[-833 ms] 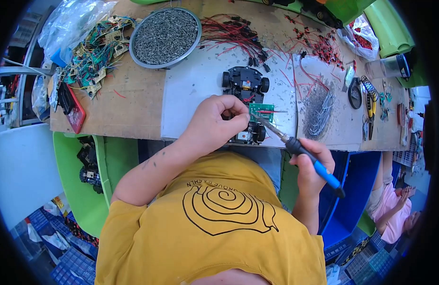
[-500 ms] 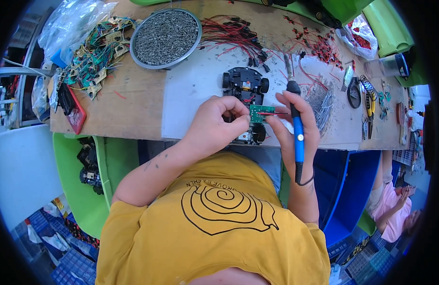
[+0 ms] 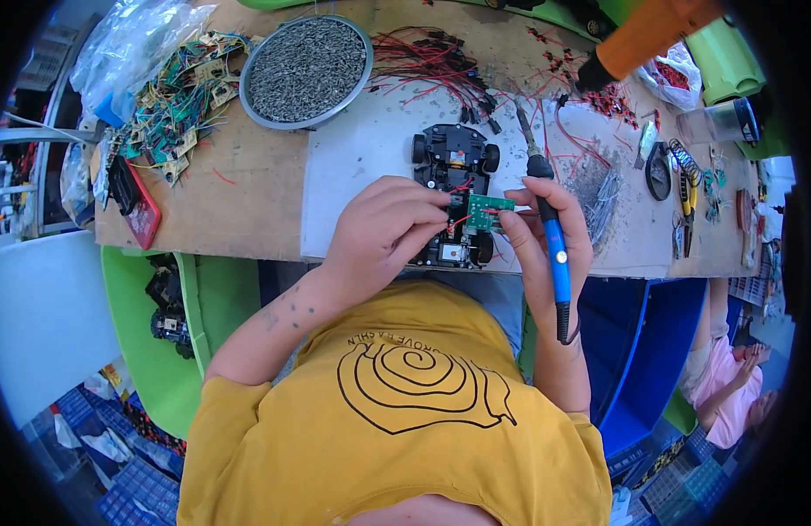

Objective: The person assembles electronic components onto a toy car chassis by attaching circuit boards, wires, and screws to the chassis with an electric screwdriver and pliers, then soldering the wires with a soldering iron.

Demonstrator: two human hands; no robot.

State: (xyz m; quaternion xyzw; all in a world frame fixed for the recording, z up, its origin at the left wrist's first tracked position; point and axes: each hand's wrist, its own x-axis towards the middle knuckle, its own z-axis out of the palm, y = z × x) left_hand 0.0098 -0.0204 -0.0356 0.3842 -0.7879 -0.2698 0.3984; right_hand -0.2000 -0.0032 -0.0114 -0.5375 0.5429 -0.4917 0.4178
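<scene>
In front of me a black toy car chassis [image 3: 455, 158] with black wheels lies on a white sheet. Over its near part is a small green circuit board [image 3: 488, 210] with red wires. My right hand [image 3: 546, 237] holds the board's right edge between thumb and fingers. That same hand also carries a blue soldering iron [image 3: 559, 263], its tip pointing away from me. My left hand [image 3: 384, 223] is closed at the board's left side, its fingertips pinching a thin red wire [image 3: 459, 223] that runs to the board.
A round metal bowl of screws [image 3: 305, 74] stands at the far left of the sheet, beside a heap of wired boards [image 3: 182, 105]. Red and black wires [image 3: 436, 66] lie behind the car. Pliers [image 3: 689, 197] lie at right. An orange tool [image 3: 647, 39] juts in at upper right.
The board has shifted slightly right, and my left fingers have drawn back from its edge. The soldering iron has tilted a little. An orange tool has come into view at upper right.
</scene>
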